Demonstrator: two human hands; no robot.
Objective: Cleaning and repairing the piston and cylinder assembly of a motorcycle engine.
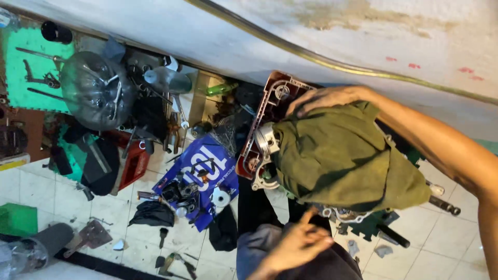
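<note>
1. Head view, nearest first: the left hand hangs low over a dark-trousered lap, fingers loosely spread and half curled, holding nothing, with the fingertips just short of the cloth's lower edge.
2. Just beyond those fingertips lies the olive cloth, a soft, crumpled, matte rag draped in heavy folds over an engine part.
3. That part pokes out past the cloth's edge: a ribbed, bright metal cylinder and a rounded cast-metal ring, hard and shiny against the fabric.
4. The right hand rests flat on the cloth's far edge, fingers stretched out and pressed together on the fabric and the red tray's rim; it grips nothing that can be seen.
5. Under those fingers sits the red tray, a rigid plastic frame with ribbed walls, mostly hidden by the cloth.
6. Further out from the fingers, a blue printed sheet lies on the pale floor tiles, cluttered with small dark metal parts.
7. Beyond it stands a clear domed cover, glossy and round, beside a green foam mat holding slim tools.
</note>
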